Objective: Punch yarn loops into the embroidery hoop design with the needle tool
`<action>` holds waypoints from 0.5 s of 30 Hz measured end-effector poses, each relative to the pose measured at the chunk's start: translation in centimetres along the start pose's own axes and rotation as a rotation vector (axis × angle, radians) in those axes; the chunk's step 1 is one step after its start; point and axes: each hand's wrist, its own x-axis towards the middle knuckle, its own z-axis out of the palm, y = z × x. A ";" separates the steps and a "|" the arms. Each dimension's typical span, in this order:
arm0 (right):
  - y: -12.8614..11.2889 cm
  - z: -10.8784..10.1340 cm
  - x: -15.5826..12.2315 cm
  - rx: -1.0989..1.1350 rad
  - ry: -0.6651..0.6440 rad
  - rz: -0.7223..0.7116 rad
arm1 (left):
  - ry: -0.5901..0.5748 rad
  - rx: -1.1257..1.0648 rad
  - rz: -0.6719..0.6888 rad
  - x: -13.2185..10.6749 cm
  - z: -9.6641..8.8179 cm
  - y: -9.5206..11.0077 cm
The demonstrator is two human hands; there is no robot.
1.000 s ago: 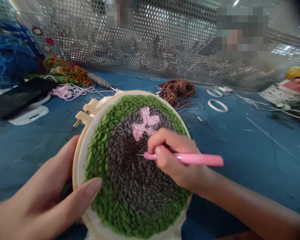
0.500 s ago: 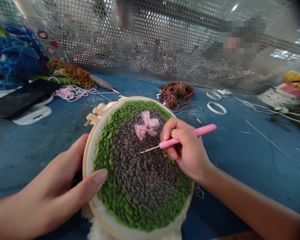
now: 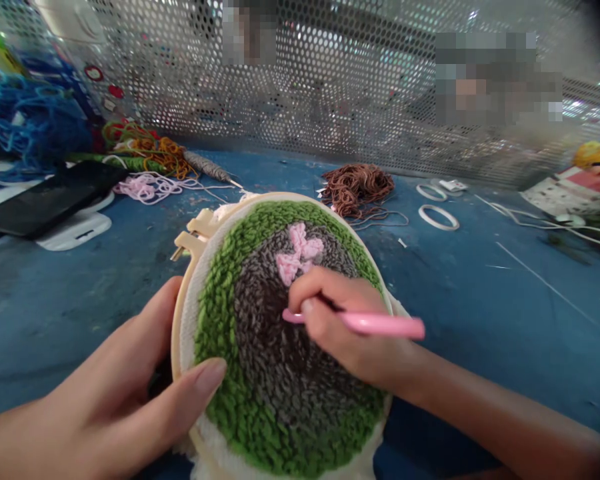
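Observation:
A round wooden embroidery hoop (image 3: 179,340) stands tilted toward me, its white cloth covered in looped yarn: green around the outside, dark grey and brown inside. My left hand (image 3: 115,380) grips its left edge, thumb on the green loops and fingers hidden behind. Closed round a pink-handled crochet hook (image 3: 380,325), my right hand (image 3: 345,320) rests over the dark loops. The hook's thin metal shaft is out of sight, and the handle's front end is at the loop surface. Just above the hand sits a pink yarn flower (image 3: 297,253).
Brown yarn (image 3: 357,187) lies behind the hoop, with white rings (image 3: 439,217) to its right. At left are a black phone (image 3: 55,200), pale pink yarn (image 3: 147,187) and a blue yarn heap (image 3: 27,123). A perforated metal screen (image 3: 320,100) closes off the back; people are beyond it.
My right hand has moved left and down, and the hook's metal shaft, visible before, has gone into the dark loops. My left hand keeps its grip on the hoop.

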 end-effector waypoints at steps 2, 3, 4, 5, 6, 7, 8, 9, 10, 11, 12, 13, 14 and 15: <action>0.5 -0.3 0.0 0.230 0.127 0.091 | 0.015 -0.028 -0.033 0.1 -0.1 -0.1; 0.8 -0.5 0.1 0.348 0.195 0.121 | 0.018 -0.045 -0.047 0.1 -0.1 -0.2; 1.1 -0.7 0.1 0.448 0.254 0.137 | 0.019 -0.057 -0.061 0.2 -0.1 -0.2; 1.3 -0.8 0.1 0.521 0.292 0.144 | 0.016 -0.064 -0.074 0.2 0.0 -0.3; 1.4 -0.9 0.1 0.568 0.311 0.147 | 0.013 -0.069 -0.084 0.3 0.0 -0.3; 1.5 -0.9 0.1 0.587 0.312 0.148 | 0.013 -0.073 -0.092 0.3 0.0 -0.3; 1.5 -0.9 0.1 0.585 0.301 0.144 | 0.014 -0.078 -0.098 0.4 0.1 -0.2; 1.5 -0.9 0.1 0.567 0.288 0.138 | 0.015 -0.084 -0.099 0.5 0.1 -0.2; 1.4 -0.9 0.0 0.542 0.273 0.132 | 0.013 -0.090 -0.095 0.5 0.1 -0.2; 1.3 -0.9 0.0 0.514 0.256 0.126 | 0.010 -0.094 -0.088 0.5 0.1 -0.2; 1.2 -0.8 -0.1 0.481 0.239 0.121 | 0.008 -0.094 -0.075 0.5 0.1 -0.2; 1.0 -0.8 -0.2 0.441 0.221 0.117 | 0.006 -0.089 -0.056 0.5 0.0 -0.2; 0.8 -0.8 -0.3 0.392 0.201 0.108 | 0.010 -0.081 -0.028 0.4 0.0 -0.2; 0.5 -0.7 -0.4 0.335 0.183 0.086 | 0.019 -0.069 0.002 0.3 -0.1 -0.1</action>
